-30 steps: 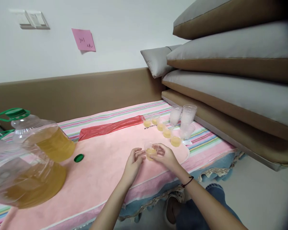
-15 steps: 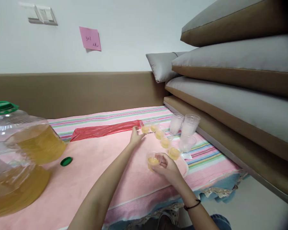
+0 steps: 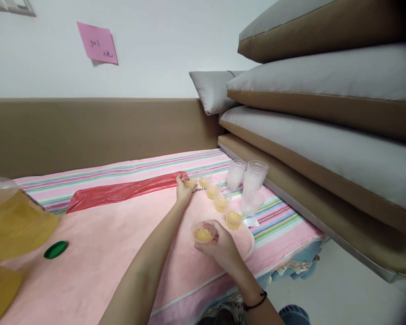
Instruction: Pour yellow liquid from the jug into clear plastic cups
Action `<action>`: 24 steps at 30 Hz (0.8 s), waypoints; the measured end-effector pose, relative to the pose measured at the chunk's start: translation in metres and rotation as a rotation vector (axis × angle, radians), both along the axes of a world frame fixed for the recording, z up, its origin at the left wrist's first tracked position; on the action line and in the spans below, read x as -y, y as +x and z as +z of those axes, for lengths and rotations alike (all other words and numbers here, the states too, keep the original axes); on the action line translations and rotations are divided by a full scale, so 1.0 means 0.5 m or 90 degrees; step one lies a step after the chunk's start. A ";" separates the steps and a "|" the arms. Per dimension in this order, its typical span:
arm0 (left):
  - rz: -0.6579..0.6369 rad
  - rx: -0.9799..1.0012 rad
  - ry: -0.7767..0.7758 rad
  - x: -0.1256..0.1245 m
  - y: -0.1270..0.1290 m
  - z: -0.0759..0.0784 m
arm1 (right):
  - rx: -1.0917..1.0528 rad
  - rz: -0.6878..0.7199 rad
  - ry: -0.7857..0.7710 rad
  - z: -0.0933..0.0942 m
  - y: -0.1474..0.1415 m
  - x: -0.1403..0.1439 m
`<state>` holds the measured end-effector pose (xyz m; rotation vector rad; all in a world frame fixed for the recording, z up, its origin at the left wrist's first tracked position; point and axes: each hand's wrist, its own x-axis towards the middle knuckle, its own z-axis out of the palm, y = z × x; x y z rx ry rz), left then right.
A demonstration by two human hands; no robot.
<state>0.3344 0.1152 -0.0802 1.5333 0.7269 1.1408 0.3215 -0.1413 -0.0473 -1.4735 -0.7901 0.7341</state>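
Note:
My right hand (image 3: 221, 246) is closed around a clear plastic cup (image 3: 202, 234) with a little yellow liquid in it, at the near side of the pink cloth. Farther back, my left hand (image 3: 184, 192) has its fingers around another clear cup (image 3: 190, 183), also with yellow liquid, beside the end of a red plastic bag (image 3: 128, 192). Between the hands and to their right, several more cups stand in a slanting row, among them one nearest me (image 3: 233, 220) and one in the middle (image 3: 221, 205). Each holds a shallow amount of yellow liquid.
Stacks of clear cups (image 3: 255, 176) stand behind the row. Large clear jugs of yellow liquid (image 3: 20, 221) are cut off at the left, near a green cap (image 3: 56, 249). Thick grey-brown cushions (image 3: 307, 131) rise at the right. The cloth-covered edge drops towards the floor.
My right hand has closed on the near cup, which now looks tilted. My left hand has gone from beside the far cup to gripping it. The view has turned slightly right.

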 end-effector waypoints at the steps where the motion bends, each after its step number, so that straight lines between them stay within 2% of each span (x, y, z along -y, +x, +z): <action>1: -0.002 -0.004 0.001 -0.001 -0.002 0.002 | 0.001 -0.001 -0.001 0.000 0.000 0.000; 11: -0.014 -0.035 -0.013 0.022 -0.038 0.042 | -0.036 -0.013 -0.028 -0.019 0.008 -0.002; 16: -0.011 -0.027 -0.003 0.050 -0.091 0.054 | -0.021 -0.019 -0.053 -0.013 0.019 0.007; 24: -0.074 -0.039 0.023 0.126 -0.184 0.087 | 0.050 -0.065 -0.088 -0.009 0.023 0.024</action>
